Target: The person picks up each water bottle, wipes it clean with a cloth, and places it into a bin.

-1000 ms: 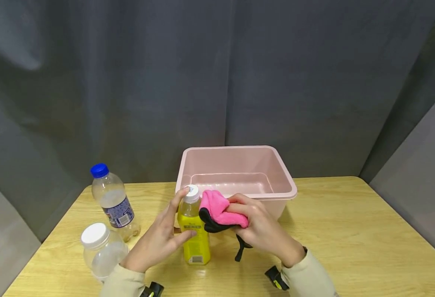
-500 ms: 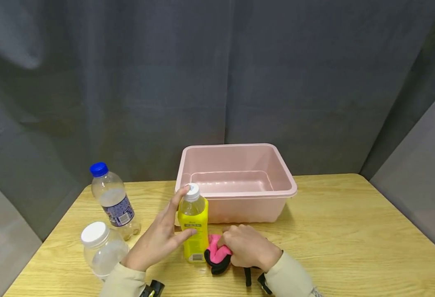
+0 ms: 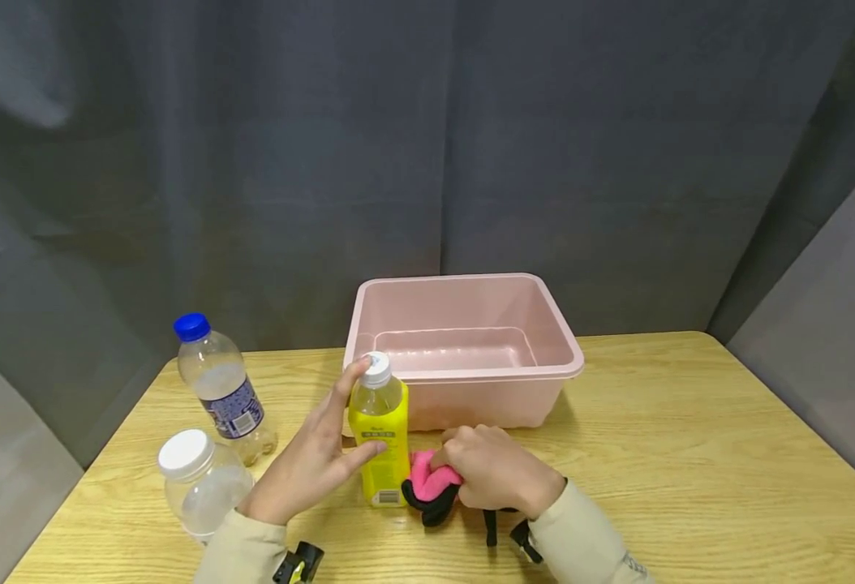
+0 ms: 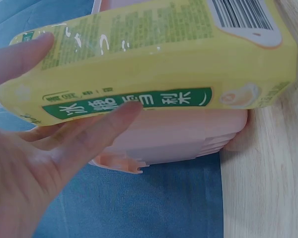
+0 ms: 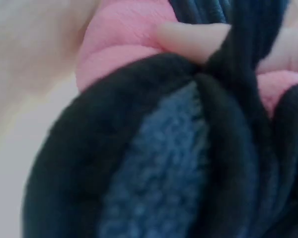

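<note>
A bottle of yellow drink (image 3: pixel 380 446) with a white cap stands upright on the table. My left hand (image 3: pixel 318 458) holds it from the left, one finger at the cap and the thumb across the front. In the left wrist view the green label on the bottle (image 4: pixel 154 74) shows between my fingers. My right hand (image 3: pixel 496 470) grips a bunched pink plush cloth with black trim (image 3: pixel 431 483), low beside the bottle's base on its right. Close up in the right wrist view, the cloth (image 5: pixel 124 29) has a dark textured patch and black straps; most fingers are hidden.
A pink plastic basin (image 3: pixel 486 401) stands right behind the yellow bottle. To the left are a clear bottle with a blue cap (image 3: pixel 223 389) and a clear jar with a white lid (image 3: pixel 204 491). Dark curtain (image 3: pixel 311 162) hangs behind the wooden table (image 3: pixel 676 454).
My right hand has brought the cloth down from the bottle's neck to beside its base, and hardly moved in the last half second. The left hand keeps its hold on the bottle.
</note>
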A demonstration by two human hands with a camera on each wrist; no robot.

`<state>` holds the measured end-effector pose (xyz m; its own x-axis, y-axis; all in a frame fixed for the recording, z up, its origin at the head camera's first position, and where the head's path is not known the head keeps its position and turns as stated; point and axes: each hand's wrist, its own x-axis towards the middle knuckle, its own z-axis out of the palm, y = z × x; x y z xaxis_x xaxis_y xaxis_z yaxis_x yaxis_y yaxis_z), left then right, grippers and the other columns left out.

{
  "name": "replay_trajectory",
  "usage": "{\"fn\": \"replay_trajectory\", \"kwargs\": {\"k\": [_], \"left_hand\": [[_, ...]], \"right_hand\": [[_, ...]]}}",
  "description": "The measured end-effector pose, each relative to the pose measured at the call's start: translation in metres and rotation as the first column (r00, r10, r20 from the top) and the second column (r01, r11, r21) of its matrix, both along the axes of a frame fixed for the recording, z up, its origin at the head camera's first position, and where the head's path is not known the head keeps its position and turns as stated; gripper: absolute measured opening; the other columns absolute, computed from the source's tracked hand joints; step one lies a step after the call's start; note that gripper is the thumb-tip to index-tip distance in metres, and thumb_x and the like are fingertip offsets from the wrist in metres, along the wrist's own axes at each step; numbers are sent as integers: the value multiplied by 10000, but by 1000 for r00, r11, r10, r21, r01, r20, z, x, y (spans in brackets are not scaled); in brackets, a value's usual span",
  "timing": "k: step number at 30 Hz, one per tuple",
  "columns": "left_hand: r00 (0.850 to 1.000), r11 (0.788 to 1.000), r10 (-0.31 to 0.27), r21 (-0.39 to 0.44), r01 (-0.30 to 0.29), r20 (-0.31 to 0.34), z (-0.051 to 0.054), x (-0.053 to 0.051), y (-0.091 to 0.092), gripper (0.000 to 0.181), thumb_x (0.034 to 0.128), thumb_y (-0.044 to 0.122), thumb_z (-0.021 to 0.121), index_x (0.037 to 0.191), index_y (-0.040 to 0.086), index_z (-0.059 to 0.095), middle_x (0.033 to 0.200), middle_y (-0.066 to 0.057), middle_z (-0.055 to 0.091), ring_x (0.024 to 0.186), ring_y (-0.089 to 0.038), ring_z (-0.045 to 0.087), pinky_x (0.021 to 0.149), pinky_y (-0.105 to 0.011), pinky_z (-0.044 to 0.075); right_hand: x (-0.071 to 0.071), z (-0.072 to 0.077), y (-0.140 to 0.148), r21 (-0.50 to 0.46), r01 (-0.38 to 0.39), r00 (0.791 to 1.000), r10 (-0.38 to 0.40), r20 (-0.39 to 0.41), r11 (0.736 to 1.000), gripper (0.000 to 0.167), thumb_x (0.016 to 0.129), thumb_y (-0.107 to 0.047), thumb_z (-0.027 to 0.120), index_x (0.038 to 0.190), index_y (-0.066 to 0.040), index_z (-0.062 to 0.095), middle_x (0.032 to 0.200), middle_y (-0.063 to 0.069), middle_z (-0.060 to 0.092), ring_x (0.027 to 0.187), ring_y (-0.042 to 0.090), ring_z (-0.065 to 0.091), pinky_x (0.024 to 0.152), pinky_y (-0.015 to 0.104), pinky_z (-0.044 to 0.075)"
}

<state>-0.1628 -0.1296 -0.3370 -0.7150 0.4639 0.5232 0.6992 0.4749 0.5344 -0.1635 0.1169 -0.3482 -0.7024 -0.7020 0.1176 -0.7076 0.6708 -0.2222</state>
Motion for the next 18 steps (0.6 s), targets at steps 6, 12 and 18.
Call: {"fn": "replay_trajectory", "kwargs": {"k": [6,12,18], "left_hand": [[1000,1000,-14,2,14,11,0,-1,0,1007,825,-56,798,1563,215,169,1542,-277,372,1237,-450,552,874,-548,566],[999,1000,-9,1,9,31,0,0,1,1005,829,-54,794,1563,212,160,1527,-290,381,1223,-459,559,855,-551,572],[999,1000,-6,7,6,50,0,0,0,1004,826,-67,788,1562,208,162,1503,-304,399,1204,-456,572,837,-534,582]], "right_hand": [[3,16,5,-197,-12,988,-19,-150,980,423,680,131,694,971,-160,789,806,-54,565,662,92,510,577,245,453],[4,27,8,-464,-78,949,-77,-306,883,498,670,177,678,1064,-111,779,982,25,677,820,175,653,717,340,568],[2,30,4,-727,-145,922,-174,-345,671,480,685,218,717,1099,-21,758,1100,110,686,995,288,654,882,314,547]]}}
